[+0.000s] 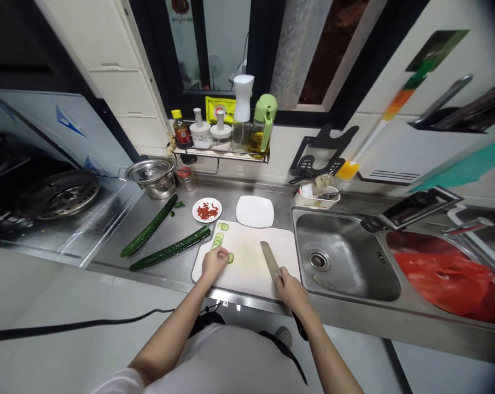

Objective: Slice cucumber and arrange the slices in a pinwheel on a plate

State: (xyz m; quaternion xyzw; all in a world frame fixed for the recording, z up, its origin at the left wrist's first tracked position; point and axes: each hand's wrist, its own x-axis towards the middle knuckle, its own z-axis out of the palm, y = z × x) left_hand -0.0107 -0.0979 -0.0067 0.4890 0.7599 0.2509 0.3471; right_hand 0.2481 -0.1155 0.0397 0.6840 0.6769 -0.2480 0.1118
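Note:
A white cutting board (247,268) lies on the steel counter in front of me. My left hand (213,261) rests on its left side, fingers curled onto cucumber slices (219,239) that run in a short row toward the board's far left corner. My right hand (289,289) is closed round the handle of a knife (270,260), whose blade lies flat on the board, pointing away from me. Two whole cucumbers (171,249) (149,226) lie on the counter left of the board.
Behind the board stand a small plate of chopped red chili (207,209) and a bare white plate (254,211). A steel sink (341,257) sits right, with a red basin (448,276) beyond. A lidded pot (152,176) and a condiment rack (222,137) stand at the back.

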